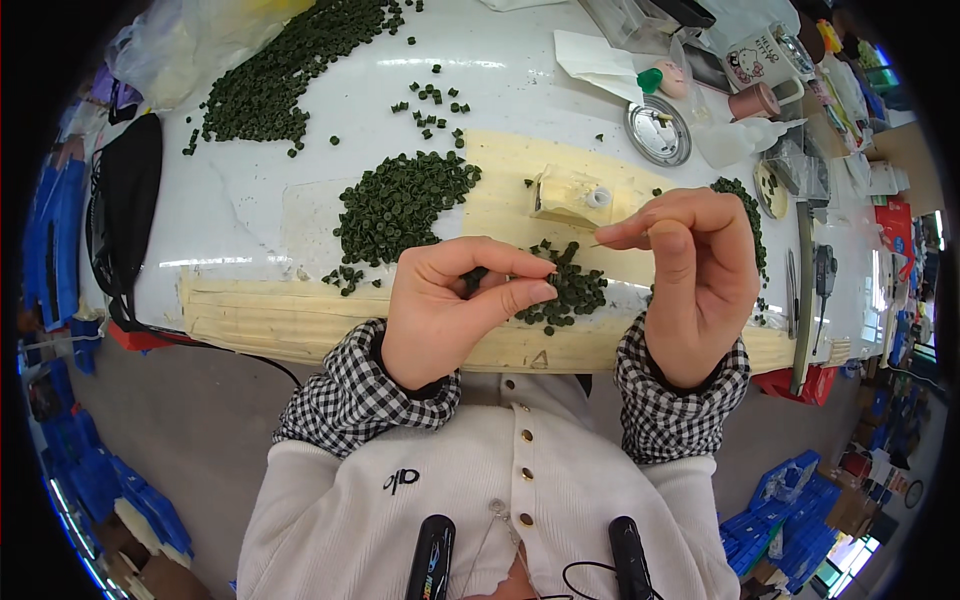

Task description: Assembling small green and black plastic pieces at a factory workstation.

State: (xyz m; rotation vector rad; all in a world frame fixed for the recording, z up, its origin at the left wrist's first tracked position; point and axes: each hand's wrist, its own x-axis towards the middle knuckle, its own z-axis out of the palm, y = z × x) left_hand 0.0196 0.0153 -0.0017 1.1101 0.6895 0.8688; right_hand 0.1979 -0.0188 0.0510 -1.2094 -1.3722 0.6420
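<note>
As hands (435, 315) hover apart | green pieces (580, 293) | heaped between them

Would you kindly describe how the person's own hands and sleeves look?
The left hand and right hand are bare, without gloves. Black-and-white checked oversleeves with gathered ends cover the forearms; dark fabric shows at the wrists, and a white ribbed garment continues above them.
</note>
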